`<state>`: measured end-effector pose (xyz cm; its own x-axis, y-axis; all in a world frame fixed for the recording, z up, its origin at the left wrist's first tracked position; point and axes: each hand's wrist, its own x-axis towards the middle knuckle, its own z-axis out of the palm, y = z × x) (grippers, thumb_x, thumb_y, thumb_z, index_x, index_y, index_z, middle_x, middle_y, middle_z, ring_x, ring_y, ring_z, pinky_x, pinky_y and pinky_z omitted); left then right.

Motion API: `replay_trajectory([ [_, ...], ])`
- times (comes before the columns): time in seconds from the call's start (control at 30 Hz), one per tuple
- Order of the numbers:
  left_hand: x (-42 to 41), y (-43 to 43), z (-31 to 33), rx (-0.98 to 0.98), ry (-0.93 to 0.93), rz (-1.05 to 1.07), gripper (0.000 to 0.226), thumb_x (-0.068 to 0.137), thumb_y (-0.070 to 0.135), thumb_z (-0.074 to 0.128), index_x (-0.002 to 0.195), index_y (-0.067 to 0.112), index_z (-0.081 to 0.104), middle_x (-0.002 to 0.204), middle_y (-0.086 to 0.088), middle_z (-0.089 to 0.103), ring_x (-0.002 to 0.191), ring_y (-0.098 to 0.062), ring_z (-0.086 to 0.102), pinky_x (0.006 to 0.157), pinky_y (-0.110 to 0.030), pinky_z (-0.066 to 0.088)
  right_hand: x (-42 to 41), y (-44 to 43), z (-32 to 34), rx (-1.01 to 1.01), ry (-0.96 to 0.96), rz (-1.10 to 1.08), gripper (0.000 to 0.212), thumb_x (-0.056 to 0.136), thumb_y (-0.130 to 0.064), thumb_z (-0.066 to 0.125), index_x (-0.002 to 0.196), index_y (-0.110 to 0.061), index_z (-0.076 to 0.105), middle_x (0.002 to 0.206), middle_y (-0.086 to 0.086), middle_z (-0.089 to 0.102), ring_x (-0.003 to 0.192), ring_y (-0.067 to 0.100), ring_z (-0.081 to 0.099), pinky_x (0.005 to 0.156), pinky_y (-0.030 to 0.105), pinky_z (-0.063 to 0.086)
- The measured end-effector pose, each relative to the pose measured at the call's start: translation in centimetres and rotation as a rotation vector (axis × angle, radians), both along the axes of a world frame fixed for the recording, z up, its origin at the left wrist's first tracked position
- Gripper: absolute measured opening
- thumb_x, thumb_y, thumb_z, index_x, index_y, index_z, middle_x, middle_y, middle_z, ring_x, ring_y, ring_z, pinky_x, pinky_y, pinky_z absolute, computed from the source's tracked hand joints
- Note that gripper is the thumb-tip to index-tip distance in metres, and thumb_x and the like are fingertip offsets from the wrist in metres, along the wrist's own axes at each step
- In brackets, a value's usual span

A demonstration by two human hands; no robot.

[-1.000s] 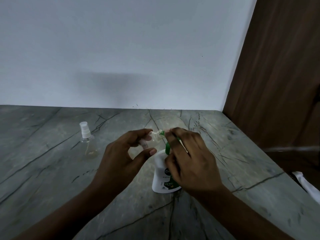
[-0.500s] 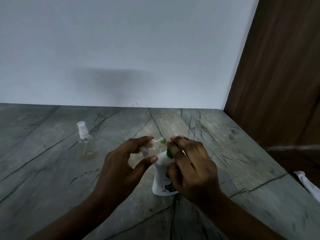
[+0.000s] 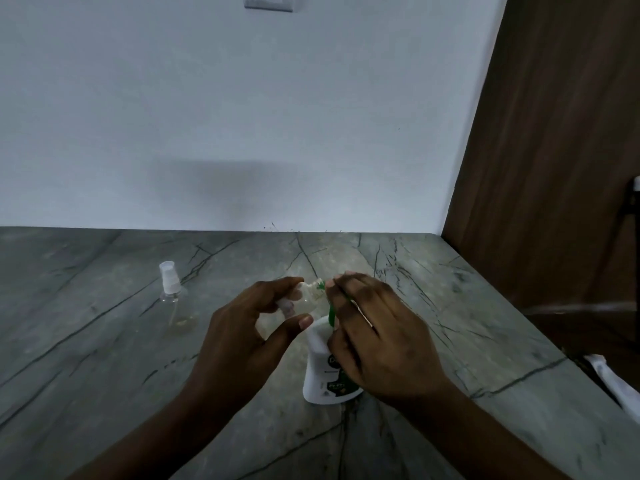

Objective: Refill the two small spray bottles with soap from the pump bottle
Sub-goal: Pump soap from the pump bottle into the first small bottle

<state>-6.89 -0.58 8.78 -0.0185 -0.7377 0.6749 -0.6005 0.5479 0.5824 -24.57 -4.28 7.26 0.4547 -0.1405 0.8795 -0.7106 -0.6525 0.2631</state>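
Note:
A white pump bottle [image 3: 323,370] with a green pump head stands on the grey stone counter [image 3: 104,358] near the middle. My right hand [image 3: 379,341] lies over the pump head, fingers curled down on it. My left hand [image 3: 242,336] holds a small clear spray bottle [image 3: 306,297] tipped sideways, its open neck against the green nozzle. A second small spray bottle [image 3: 173,299], clear with a white sprayer cap, stands upright to the left, apart from both hands.
A white wall rises behind the counter, and a brown wooden panel [image 3: 554,150] closes the right side. The counter's right edge runs diagonally near my right arm; a white object [image 3: 613,379] lies beyond it. A wall switch plate [image 3: 268,1] sits at the top.
Both hands stay at the pump bottle with the small bottle at the nozzle. The view has tilted upward, so more wall shows.

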Motion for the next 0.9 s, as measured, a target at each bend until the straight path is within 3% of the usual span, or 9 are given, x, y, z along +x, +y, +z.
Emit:
replay_trajectory([
  [0.1,0.0,0.0,0.0,0.005,0.005,0.001,0.039,0.071,0.036,0.066,0.108,0.040,0.054,0.100,0.044,0.054,0.093,0.020,0.053,0.073,0.002,0.039,0.0,-0.2,-0.3,-0.011,-0.027,0.038,0.031,0.096,-0.013,0.040,0.117,0.005,0.054,0.106,0.023,0.067,0.106,0.030,0.056,0.096,0.031,0.045],
  [0.33,0.4,-0.2,-0.4,-0.020,-0.046,0.005,0.042,0.073,0.039,0.074,0.112,0.034,0.057,0.102,0.037,0.059,0.094,0.017,0.055,0.074,0.002,0.039,0.1,-0.1,-0.6,-0.017,-0.098,0.065,0.034,0.096,-0.011,0.040,0.108,0.009,0.066,0.101,0.023,0.069,0.101,0.030,0.060,0.095,0.030,0.046],
  [0.63,0.6,-0.6,-1.4,-0.020,-0.075,-0.027,0.042,0.075,0.046,0.061,0.112,0.026,0.061,0.099,0.022,0.064,0.094,0.012,0.058,0.076,0.001,0.040,0.4,0.2,-1.9,0.023,-0.154,0.080,0.028,0.087,-0.007,0.050,0.099,0.008,0.071,0.097,0.020,0.070,0.094,0.029,0.065,0.090,0.030,0.052],
  [0.9,0.4,-0.8,-1.3,-0.032,-0.038,-0.029,0.040,0.075,0.044,0.063,0.112,0.030,0.059,0.103,0.021,0.063,0.094,0.011,0.058,0.074,0.000,0.041,0.2,0.1,-0.8,0.034,-0.166,0.104,0.036,0.096,-0.011,0.041,0.098,0.008,0.072,0.097,0.019,0.070,0.095,0.027,0.062,0.090,0.025,0.047],
])
